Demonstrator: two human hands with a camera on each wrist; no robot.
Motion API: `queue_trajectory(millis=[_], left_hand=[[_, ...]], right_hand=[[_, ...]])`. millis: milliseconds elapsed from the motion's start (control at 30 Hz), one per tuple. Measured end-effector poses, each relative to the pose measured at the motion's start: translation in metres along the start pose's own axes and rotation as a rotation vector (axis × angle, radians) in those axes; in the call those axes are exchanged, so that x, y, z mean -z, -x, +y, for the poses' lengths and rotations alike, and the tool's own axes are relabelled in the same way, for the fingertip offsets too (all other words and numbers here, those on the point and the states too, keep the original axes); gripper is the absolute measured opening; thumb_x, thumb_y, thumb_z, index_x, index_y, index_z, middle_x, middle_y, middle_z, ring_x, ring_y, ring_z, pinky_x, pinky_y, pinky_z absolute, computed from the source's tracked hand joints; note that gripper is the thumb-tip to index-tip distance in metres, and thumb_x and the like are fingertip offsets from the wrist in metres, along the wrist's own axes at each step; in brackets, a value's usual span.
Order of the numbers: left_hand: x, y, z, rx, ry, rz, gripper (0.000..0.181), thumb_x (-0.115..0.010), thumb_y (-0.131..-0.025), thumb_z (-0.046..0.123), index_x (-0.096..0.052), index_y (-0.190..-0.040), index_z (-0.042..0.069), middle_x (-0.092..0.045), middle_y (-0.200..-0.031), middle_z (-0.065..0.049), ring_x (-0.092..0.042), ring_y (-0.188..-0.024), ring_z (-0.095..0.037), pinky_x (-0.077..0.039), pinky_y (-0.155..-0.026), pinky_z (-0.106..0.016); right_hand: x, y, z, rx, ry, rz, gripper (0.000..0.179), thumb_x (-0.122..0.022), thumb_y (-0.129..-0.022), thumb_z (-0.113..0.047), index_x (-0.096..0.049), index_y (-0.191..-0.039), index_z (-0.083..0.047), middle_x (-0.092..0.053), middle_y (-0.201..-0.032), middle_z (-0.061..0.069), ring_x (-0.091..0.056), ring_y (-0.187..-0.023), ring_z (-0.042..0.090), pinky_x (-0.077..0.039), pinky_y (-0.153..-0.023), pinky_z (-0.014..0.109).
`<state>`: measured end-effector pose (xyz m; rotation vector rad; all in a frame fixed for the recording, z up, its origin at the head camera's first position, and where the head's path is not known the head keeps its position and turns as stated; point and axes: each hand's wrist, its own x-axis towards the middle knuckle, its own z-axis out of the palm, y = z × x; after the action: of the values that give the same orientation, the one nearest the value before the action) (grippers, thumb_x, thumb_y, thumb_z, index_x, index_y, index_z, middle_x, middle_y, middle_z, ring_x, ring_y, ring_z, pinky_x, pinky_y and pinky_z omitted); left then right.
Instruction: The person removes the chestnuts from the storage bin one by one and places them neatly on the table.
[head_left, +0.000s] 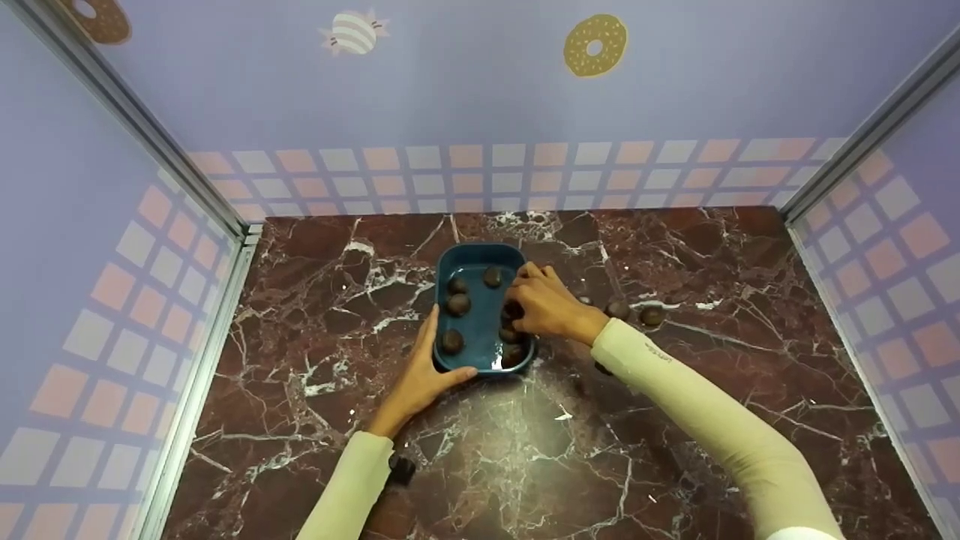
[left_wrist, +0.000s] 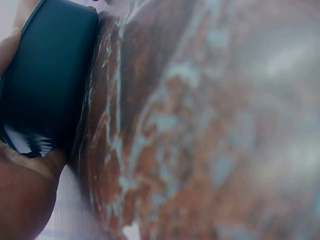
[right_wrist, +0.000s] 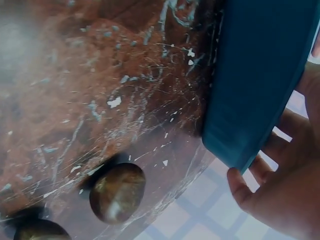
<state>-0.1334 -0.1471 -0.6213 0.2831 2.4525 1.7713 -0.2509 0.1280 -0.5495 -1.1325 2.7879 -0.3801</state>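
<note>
A blue rectangular container [head_left: 478, 300] stands on the marble-patterned surface with several dark brown, round, nut-like balls in it, among them a ball [head_left: 458, 304] on its left side. My left hand [head_left: 424, 379] holds the container's near left corner, thumb at the near rim and fingers along the left side. Over the right rim, my right hand [head_left: 551, 304] reaches in with bent fingers. A brown ball [head_left: 513, 309] shows between its fingers and thumb, partly covered. The right wrist view shows the hand beyond the container's wall [right_wrist: 260, 85], fingertips partly hidden.
To the right of the container lie loose brown balls, one [head_left: 652, 315] farthest out and another [head_left: 617, 310] nearer my right wrist. A shiny ball [right_wrist: 118, 193] shows in the right wrist view. Patterned panels [head_left: 480, 97] enclose the surface at the back and both sides.
</note>
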Motion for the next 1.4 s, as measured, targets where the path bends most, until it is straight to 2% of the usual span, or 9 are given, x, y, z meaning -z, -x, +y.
queue_trajectory(millis=[300,433,600,733,833,1000,1100,1267,1400], left_hand=[[0.000,0.000,0.000,-0.011,-0.023,-0.002,0.131,-0.096,-0.088,0.041,-0.005,-0.180,0.018,-0.009,-0.184,-0.015,-0.011,-0.169,-0.038,-0.017,-0.131,-0.066],[0.000,0.000,0.000,-0.028,-0.022,-0.004,0.132,-0.097,-0.087,0.041,-0.006,-0.179,0.015,-0.010,-0.184,-0.018,-0.012,-0.168,-0.041,-0.017,-0.131,-0.066],[0.000,0.000,-0.001,-0.027,-0.034,-0.005,0.132,-0.097,-0.086,0.042,-0.006,-0.180,0.018,-0.012,-0.184,-0.016,-0.014,-0.168,-0.038,-0.019,-0.131,-0.062],[0.001,0.000,-0.001,-0.022,-0.037,-0.005,0.131,-0.096,-0.087,0.041,-0.006,-0.180,0.019,-0.011,-0.184,-0.015,-0.013,-0.169,-0.036,-0.017,-0.132,-0.062],[0.001,-0.001,0.000,-0.016,-0.032,-0.007,0.131,-0.096,-0.088,0.040,-0.005,-0.180,0.017,-0.009,-0.184,-0.014,-0.011,-0.169,-0.037,-0.017,-0.132,-0.063],[0.001,-0.001,0.001,-0.011,-0.015,-0.004,0.129,-0.095,-0.089,0.033,-0.005,-0.179,0.016,-0.008,-0.185,-0.013,-0.010,-0.169,-0.038,-0.016,-0.131,-0.066],[0.001,-0.001,0.001,-0.009,-0.008,-0.003,0.129,-0.096,-0.089,0.032,-0.005,-0.179,0.016,-0.007,-0.185,-0.012,-0.010,-0.169,-0.038,-0.016,-0.131,-0.066],[0.001,-0.001,-0.001,-0.011,-0.002,-0.007,0.130,-0.096,-0.089,0.037,-0.004,-0.179,0.015,-0.006,-0.185,-0.015,-0.009,-0.169,-0.040,-0.016,-0.131,-0.068],[0.001,-0.001,-0.001,-0.009,0.014,-0.015,0.129,-0.095,-0.090,0.035,-0.004,-0.180,0.017,-0.004,-0.185,-0.015,-0.007,-0.169,-0.040,-0.016,-0.130,-0.069]], right_hand=[[-0.002,-0.012,-0.003,-0.031,0.050,-0.015,0.017,-0.084,-0.085,-0.007,-0.083,-0.102,-0.010,-0.080,-0.113,0.012,-0.056,-0.122,0.035,-0.039,-0.090,0.055],[-0.002,-0.012,-0.003,-0.019,0.028,0.001,0.019,-0.085,-0.087,-0.010,-0.084,-0.106,-0.011,-0.078,-0.111,0.011,-0.054,-0.118,0.034,-0.036,-0.091,0.057],[0.006,-0.004,-0.004,-0.008,-0.042,0.046,0.025,-0.087,-0.091,-0.019,-0.084,-0.115,-0.014,-0.076,-0.119,0.009,-0.053,-0.126,0.034,-0.037,-0.099,0.063],[0.016,0.008,-0.006,-0.010,-0.089,0.089,0.034,-0.087,-0.092,-0.022,-0.083,-0.124,-0.013,-0.075,-0.125,0.010,-0.052,-0.126,0.035,-0.038,-0.101,0.063],[0.022,0.020,-0.004,-0.007,-0.114,0.119,0.038,-0.087,-0.091,-0.022,-0.082,-0.127,-0.010,-0.074,-0.121,0.011,-0.052,-0.120,0.034,-0.039,-0.097,0.060],[0.028,0.041,0.003,-0.001,-0.148,0.190,0.034,-0.091,-0.086,-0.019,-0.083,-0.118,-0.010,-0.072,-0.109,0.008,-0.053,-0.113,0.031,-0.041,-0.092,0.055],[0.029,0.055,0.010,-0.011,-0.180,0.234,0.035,-0.094,-0.084,-0.019,-0.083,-0.116,-0.009,-0.075,-0.109,0.008,-0.055,-0.113,0.032,-0.042,-0.094,0.055],[0.028,0.078,0.022,-0.064,-0.252,0.286,0.038,-0.096,-0.082,-0.019,-0.082,-0.115,-0.007,-0.078,-0.113,0.011,-0.058,-0.113,0.034,-0.043,-0.099,0.056],[0.020,0.096,0.031,-0.116,-0.317,0.307,0.030,-0.096,-0.082,-0.013,-0.081,-0.107,-0.008,-0.078,-0.108,0.008,-0.059,-0.109,0.032,-0.044,-0.098,0.053]])
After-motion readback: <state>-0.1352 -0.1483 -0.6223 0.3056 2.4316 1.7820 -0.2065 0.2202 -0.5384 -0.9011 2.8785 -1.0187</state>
